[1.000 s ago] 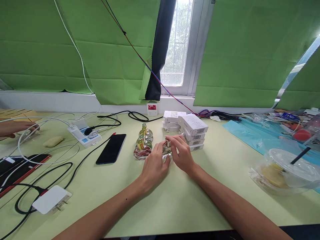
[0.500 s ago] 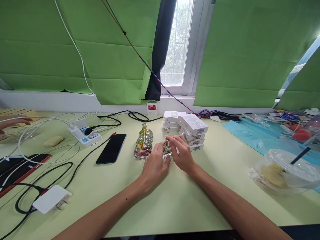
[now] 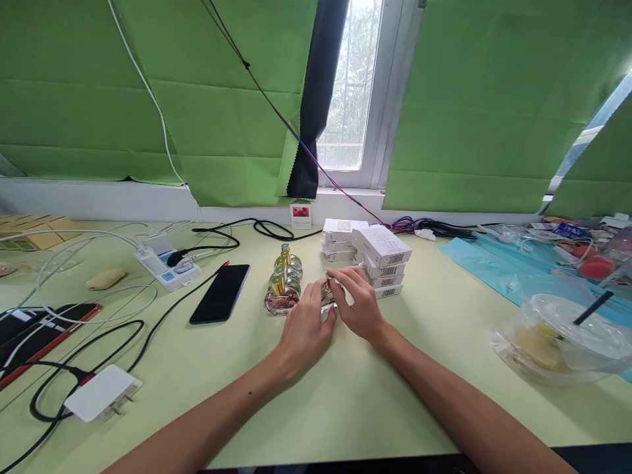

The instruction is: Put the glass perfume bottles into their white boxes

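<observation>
My left hand rests on the table with its fingers curved against the left side of a shiny glass bottle. From the right, my right hand has its fingers bent over the top and side of the same bottle. Much of the bottle is hidden between the hands. Just left of my left hand is a row of several glass bottles with gold necks. Behind my right hand stand stacks of white boxes.
A black phone, a power strip, cables and a white adapter lie to the left. At the right are a bagged plastic cup and a blue sheet. A small picture box stands by the wall.
The fingers of my right hand have shifted slightly over the bottle. My left hand has stayed in place. Another person's hand at the far left has gone out of view.
</observation>
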Action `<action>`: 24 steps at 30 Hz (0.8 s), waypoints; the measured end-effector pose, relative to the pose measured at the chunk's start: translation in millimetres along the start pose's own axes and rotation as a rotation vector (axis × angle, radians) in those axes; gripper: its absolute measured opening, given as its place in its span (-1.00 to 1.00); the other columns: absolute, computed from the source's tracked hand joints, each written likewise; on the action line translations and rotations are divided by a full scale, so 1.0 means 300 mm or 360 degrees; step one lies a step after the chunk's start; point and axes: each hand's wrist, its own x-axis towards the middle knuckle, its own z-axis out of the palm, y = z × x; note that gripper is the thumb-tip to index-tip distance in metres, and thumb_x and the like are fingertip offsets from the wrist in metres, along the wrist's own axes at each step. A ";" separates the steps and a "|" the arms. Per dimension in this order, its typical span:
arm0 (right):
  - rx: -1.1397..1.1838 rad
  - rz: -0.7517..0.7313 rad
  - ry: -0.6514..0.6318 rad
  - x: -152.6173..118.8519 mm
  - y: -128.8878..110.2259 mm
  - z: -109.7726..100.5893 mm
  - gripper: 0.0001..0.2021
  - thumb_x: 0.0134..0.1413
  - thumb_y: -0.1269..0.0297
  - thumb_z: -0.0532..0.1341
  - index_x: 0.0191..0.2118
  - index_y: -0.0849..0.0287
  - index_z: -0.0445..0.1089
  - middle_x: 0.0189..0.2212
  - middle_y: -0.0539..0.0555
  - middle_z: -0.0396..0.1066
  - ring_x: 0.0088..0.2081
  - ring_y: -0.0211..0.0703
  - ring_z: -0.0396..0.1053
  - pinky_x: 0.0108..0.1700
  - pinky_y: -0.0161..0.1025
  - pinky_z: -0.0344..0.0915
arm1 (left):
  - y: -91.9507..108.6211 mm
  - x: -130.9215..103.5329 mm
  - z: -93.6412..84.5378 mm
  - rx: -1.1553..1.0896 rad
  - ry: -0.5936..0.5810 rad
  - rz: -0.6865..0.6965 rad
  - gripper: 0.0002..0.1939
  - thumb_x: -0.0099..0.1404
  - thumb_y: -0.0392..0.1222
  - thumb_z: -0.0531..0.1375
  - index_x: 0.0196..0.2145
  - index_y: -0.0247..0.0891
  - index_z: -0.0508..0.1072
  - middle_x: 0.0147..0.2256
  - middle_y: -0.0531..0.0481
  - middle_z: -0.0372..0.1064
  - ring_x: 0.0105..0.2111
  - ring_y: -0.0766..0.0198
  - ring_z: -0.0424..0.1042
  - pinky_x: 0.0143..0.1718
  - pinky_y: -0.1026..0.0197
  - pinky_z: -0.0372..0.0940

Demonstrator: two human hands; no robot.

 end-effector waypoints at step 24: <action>-0.0063 0.0041 -0.0022 0.001 0.004 -0.001 -0.73 0.36 0.40 0.17 0.08 0.06 0.46 -0.17 0.13 0.55 -0.12 -0.05 0.42 -0.07 -0.10 0.44 | 0.010 0.001 -0.008 -0.0016 -0.0013 -0.0018 -0.56 0.37 -0.24 0.12 0.19 -0.21 0.24 0.08 -0.18 0.40 -0.18 0.09 0.51 -0.20 0.07 0.36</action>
